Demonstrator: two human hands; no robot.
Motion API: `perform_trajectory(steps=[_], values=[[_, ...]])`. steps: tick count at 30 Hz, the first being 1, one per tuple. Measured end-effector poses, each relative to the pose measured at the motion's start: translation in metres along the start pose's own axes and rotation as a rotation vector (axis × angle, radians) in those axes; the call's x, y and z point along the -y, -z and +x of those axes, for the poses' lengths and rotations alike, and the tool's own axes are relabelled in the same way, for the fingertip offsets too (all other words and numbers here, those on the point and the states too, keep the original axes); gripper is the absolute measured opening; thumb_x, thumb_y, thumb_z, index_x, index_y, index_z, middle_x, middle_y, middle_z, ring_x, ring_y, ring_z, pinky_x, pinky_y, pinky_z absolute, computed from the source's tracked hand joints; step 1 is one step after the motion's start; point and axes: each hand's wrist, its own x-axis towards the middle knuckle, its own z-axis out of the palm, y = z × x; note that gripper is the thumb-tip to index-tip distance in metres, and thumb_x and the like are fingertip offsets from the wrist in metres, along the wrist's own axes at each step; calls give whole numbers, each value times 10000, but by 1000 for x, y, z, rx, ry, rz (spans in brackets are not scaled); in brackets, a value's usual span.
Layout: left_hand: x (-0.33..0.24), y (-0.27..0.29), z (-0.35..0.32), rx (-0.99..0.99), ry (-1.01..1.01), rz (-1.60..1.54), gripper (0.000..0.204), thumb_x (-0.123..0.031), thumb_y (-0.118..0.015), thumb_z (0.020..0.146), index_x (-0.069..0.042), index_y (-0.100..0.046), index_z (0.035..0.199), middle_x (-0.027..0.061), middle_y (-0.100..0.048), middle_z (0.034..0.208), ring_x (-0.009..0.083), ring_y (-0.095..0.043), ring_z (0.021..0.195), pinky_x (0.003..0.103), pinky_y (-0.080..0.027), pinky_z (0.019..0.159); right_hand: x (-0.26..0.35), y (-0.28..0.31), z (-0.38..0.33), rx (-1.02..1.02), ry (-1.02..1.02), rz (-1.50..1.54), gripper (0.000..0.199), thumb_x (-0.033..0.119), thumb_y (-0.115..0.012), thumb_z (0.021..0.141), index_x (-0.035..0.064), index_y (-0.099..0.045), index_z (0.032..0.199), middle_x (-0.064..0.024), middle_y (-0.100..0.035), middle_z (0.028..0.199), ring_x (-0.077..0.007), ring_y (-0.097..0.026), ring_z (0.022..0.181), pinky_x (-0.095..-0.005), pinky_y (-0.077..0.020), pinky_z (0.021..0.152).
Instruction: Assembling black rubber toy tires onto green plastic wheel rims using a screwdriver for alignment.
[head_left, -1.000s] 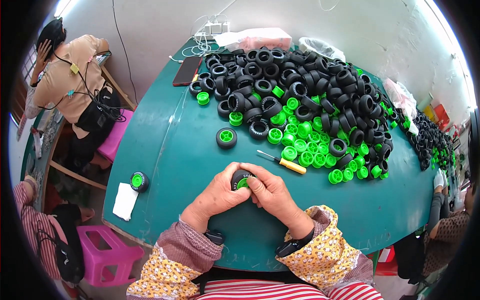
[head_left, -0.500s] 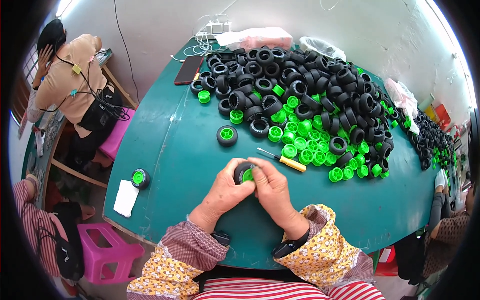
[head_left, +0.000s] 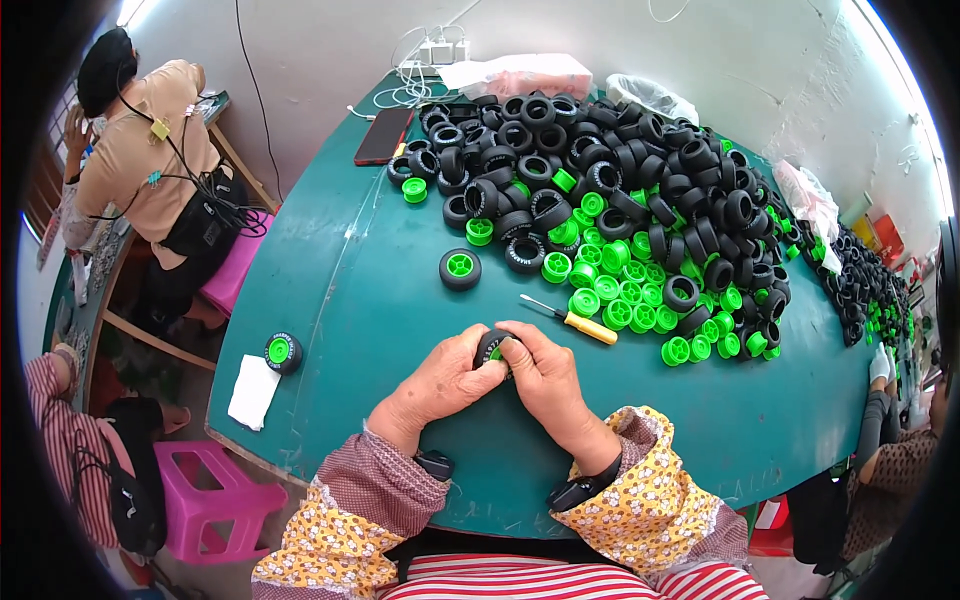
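Between both hands is a small toy wheel, a black rubber tire (head_left: 489, 345) with a green rim inside it. My left hand (head_left: 447, 377) grips its left side, thumb on the front. My right hand (head_left: 546, 378) wraps the right side, its thumb pressing near the green rim. Fingers hide much of the wheel. Beyond my hands lies a screwdriver (head_left: 590, 328) with a yellow handle. A wheel with a green rim (head_left: 460, 269) sits farther off, and another assembled wheel (head_left: 283, 353) stands at the left beside a folded white paper (head_left: 254, 392).
A large heap of black tires (head_left: 620, 160) covers the far right of the green table (head_left: 350, 300), with loose green rims (head_left: 612, 285) along its near edge. A phone (head_left: 384, 136) lies at the back left. People sit left and right; a pink stool (head_left: 215, 500) stands at left.
The wheel has turned in my fingers, so less of its green rim shows. Both hands have shifted only slightly. The whole view has moved a little.
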Motion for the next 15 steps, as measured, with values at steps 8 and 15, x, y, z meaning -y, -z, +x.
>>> perform_trajectory(steps=[8, 15], values=[[-5, -21, 2, -167, 14, -352, 221, -103, -570, 770, -23, -487, 959, 21, -533, 726, 79, -517, 593, 212, -445, 508, 13, 6, 5, 67, -485, 532, 245, 240, -464, 901, 87, -570, 1060, 34, -482, 598, -8, -404, 463, -146, -333, 376], [2, 1, 2, -65, -31, 4, 213, -116, -561, 729, -14, -504, 907, 17, -523, 659, 78, -512, 573, 210, -420, 489, 5, 4, 3, 115, -225, 225, 258, 219, -512, 873, 35, -554, 1049, -54, -582, 665, -102, -541, 548, -253, -446, 489]])
